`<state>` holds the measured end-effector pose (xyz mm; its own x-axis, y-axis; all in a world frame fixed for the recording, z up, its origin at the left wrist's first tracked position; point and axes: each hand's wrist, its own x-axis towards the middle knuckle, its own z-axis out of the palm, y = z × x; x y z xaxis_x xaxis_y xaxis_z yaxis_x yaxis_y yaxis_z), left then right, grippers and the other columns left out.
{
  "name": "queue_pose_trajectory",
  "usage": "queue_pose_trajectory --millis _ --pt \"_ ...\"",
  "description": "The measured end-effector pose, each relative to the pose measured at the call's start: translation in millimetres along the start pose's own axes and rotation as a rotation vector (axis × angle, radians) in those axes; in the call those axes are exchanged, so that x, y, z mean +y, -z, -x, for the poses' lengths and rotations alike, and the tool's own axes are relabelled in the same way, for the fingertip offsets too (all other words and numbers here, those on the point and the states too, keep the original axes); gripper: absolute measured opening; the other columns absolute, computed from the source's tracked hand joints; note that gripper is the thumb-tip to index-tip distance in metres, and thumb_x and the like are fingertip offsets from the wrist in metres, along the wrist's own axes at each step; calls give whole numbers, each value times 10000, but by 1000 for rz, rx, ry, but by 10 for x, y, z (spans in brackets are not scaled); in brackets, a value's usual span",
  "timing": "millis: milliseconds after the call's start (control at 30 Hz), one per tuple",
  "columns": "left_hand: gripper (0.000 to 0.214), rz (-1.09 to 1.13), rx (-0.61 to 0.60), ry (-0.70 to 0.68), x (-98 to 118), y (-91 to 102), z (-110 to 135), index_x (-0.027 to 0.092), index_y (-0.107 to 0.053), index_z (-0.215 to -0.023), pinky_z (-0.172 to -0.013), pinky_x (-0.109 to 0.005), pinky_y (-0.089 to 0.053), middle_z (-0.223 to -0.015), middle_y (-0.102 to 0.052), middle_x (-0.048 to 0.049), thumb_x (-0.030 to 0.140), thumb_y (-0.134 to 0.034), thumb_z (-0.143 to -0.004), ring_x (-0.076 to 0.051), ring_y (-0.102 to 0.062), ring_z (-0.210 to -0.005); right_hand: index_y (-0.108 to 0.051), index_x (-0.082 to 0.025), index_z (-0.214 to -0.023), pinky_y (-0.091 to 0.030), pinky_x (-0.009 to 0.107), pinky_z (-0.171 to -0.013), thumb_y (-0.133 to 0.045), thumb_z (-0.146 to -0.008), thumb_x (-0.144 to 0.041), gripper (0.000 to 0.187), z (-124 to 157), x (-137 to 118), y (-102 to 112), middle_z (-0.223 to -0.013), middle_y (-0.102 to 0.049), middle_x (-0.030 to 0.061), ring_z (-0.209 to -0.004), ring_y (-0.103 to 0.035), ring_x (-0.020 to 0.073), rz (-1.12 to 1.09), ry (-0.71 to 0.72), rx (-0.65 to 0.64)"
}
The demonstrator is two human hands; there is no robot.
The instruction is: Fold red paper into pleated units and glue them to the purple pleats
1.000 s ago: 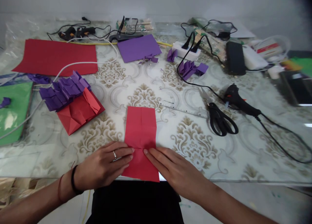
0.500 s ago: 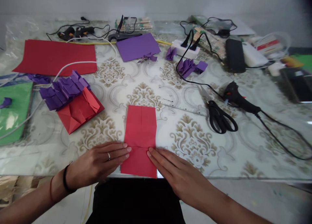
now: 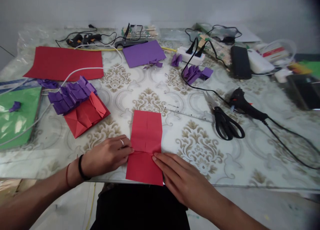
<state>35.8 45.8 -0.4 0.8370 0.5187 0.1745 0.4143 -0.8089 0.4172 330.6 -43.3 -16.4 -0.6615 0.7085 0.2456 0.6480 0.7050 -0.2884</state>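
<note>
A folded red paper strip (image 3: 146, 140) lies on the patterned table near its front edge. My left hand (image 3: 107, 155) curls its fingers at the strip's left edge, pinching the paper at the middle crease. Lying flat with its fingers stretched out, my right hand (image 3: 180, 176) presses its fingertips on the strip's lower right part, just below the crease.
Folded red and purple paper pieces (image 3: 80, 106) sit to the left, with green sheets (image 3: 17, 113) beyond. Black scissors (image 3: 226, 123), a clear ruler (image 3: 187, 113) and a glue gun (image 3: 245, 104) with cable lie right. Red (image 3: 63, 63) and purple (image 3: 143, 53) sheets, a power strip (image 3: 191, 54), and cables are at the back.
My left hand's fingers have gone from flat to curled, pinching the strip's left edge at the crease. My right hand stays flat on the paper. The view shifted slightly.
</note>
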Motion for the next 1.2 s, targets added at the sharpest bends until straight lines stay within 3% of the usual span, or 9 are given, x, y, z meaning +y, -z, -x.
queue_pose_trajectory --millis 200,500,667,800,900,1033,1100,1200 --pt "181 -110 -93 -42 71 30 -4 142 -657 -998 -767 -325 -599 -947 -682 -65 59 -500 -1035 -210 -650 -877 -703 -17 -1354 -651 414 -1012 -508 -1015 -92 398 4 4 -37 -1363 -747 152 -1213 -683 278 6 7 0" --pt "158 -348 -105 -83 250 66 -135 156 -612 -842 -686 -360 -593 -825 -649 -56 28 -626 -934 -239 -608 -776 -699 -35 -1363 -620 396 -1050 -501 -1036 -111 389 -3 25 -39 -1377 -744 131 -1232 -674 263 0 11 1" --pt "243 -472 -150 -95 347 89 -219 165 -604 -809 -673 -381 -600 -765 -645 -64 -40 -533 -917 -255 -630 -747 -703 -30 -1352 -611 375 -1053 -510 -1058 -134 366 -35 34 -17 -1347 -755 131 -1219 -671 256 -13 17 -4" --pt "283 -443 -154 -89 345 82 -207 163 -610 -804 -673 -370 -613 -761 -652 -66 -55 -481 -929 -246 -646 -740 -695 -8 -1356 -597 368 -1071 -526 -1049 -120 368 -40 27 4 -1327 -757 151 -1206 -667 259 -4 24 -19" --pt "276 -368 -92 -142 282 117 -109 138 -662 -920 -726 -357 -633 -853 -710 -85 -9 -439 -992 -242 -680 -805 -682 -7 -1374 -579 379 -1094 -557 -1027 -119 386 -30 23 11 -1359 -739 164 -1231 -649 266 8 29 -46" --pt "393 -265 -69 -156 205 217 62 119 -626 -1291 -944 -350 -625 -1155 -765 -113 -16 -405 -995 -242 -717 -1080 -691 -7 -1362 -549 404 -1106 -551 -1000 -94 398 -50 16 36 -1469 -680 166 -1260 -614 286 58 65 -67" --pt "490 -194 -76 -118 210 237 91 124 -563 -1399 -1001 -386 -617 -1249 -745 -130 -18 -398 -961 -260 -694 -1192 -710 -2 -1331 -539 421 -1099 -542 -990 -89 390 -77 12 59 -1507 -650 179 -1243 -612 297 92 106 -90" --pt "458 -138 -22 -78 261 164 35 87 -520 -1449 -1053 -497 -599 -1321 -699 -187 89 -431 -999 -313 -658 -1260 -746 -13 -1271 -533 433 -1076 -543 -990 -108 360 -116 11 92 -1503 -649 197 -1255 -603 310 141 155 -117"
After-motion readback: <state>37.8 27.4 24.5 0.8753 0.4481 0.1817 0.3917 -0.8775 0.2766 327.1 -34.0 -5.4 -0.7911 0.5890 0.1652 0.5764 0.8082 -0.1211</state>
